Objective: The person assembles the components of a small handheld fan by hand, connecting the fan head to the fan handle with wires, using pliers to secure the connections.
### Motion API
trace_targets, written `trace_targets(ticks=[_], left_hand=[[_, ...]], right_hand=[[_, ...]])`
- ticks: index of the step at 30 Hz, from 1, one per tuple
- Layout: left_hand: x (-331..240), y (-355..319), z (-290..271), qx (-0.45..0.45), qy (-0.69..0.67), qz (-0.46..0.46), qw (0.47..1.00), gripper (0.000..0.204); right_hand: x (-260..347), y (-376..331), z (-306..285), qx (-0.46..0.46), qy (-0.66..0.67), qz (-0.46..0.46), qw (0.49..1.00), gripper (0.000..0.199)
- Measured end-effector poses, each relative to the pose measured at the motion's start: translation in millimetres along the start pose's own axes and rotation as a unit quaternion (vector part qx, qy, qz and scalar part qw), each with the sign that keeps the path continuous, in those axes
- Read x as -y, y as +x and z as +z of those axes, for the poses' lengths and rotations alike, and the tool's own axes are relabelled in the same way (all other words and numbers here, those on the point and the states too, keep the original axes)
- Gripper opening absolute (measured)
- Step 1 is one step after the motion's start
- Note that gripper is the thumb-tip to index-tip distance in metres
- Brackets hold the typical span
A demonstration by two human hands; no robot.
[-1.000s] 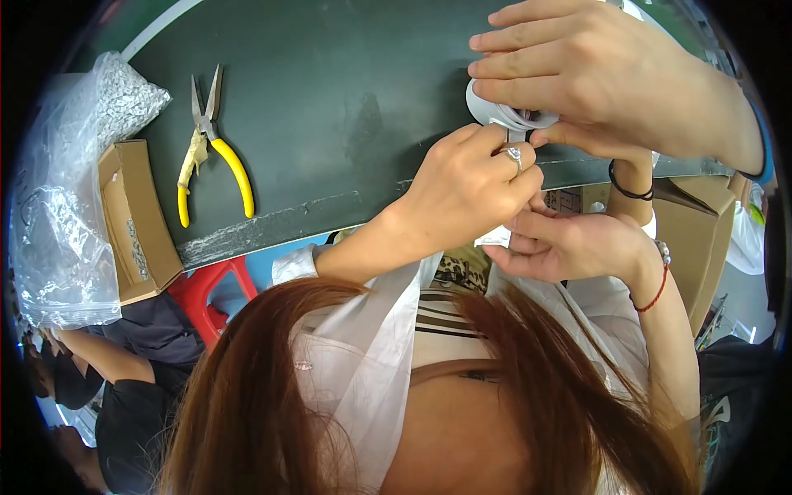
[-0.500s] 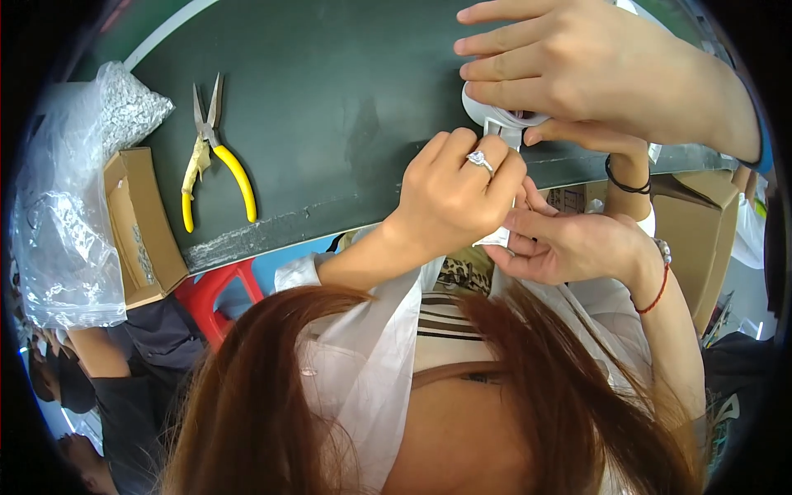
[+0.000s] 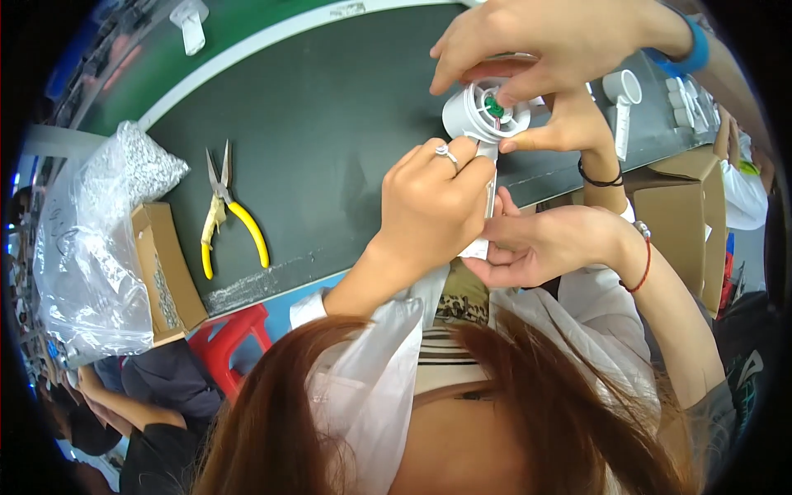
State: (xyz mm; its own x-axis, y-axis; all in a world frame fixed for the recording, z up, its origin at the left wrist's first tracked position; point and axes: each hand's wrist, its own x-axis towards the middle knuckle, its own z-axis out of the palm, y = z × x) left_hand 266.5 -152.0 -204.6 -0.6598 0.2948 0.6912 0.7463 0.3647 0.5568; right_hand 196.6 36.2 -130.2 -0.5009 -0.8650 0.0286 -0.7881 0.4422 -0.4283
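A white plastic housing (image 3: 456, 115) with a round head and a long flat handle sits between several hands over the table edge. Inside its open head shows a green round core (image 3: 493, 107) with thin wires. My left hand (image 3: 433, 198), a ring on one finger, is closed round the upper handle. The fingers of my right hand (image 3: 553, 241) pinch the handle's lower end. A co-worker's hand (image 3: 561, 41) with a blue wristband reaches over the head from the top right, fingers at the core. Another hand (image 3: 565, 124) with a black band supports the head's right side.
Pliers (image 3: 221, 194) with yellow handles lie on the dark table (image 3: 330, 124). At the left are a cardboard box (image 3: 173, 280) of small metal parts and a clear bag (image 3: 91, 256). More white handled pieces (image 3: 627, 91) rest at the right, beyond a large carton (image 3: 685, 206).
The view has shifted, showing more of the table's far side. The co-worker's upper hand has moved off the head's opening, so the green core now shows. My hands keep hold of the handle.
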Motion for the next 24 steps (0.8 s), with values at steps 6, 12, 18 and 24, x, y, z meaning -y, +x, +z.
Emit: trace_targets(ticks=[6,12,18,24], left_hand=[[-15.8,22.3,-6.1,0.015,-0.111,0.029,0.993,0.017],[-13.6,31.9,-10.0,0.089,-0.137,0.115,0.98,0.011],[-7.9,37.8,-2.0,0.147,-0.163,0.11,0.969,0.016],[-11.1,38.4,-6.7,0.116,-0.202,0.077,0.969,0.029]], right_hand=[[2.4,-39.9,13.6,-0.258,0.174,0.106,0.944,0.019],[31.7,18.9,-95.5,0.223,-0.089,-0.06,0.969,0.025],[-2.2,-59.2,31.0,-0.312,0.211,0.094,0.922,0.034],[-6.7,-58.6,31.5,-0.309,0.223,0.099,0.919,0.05]])
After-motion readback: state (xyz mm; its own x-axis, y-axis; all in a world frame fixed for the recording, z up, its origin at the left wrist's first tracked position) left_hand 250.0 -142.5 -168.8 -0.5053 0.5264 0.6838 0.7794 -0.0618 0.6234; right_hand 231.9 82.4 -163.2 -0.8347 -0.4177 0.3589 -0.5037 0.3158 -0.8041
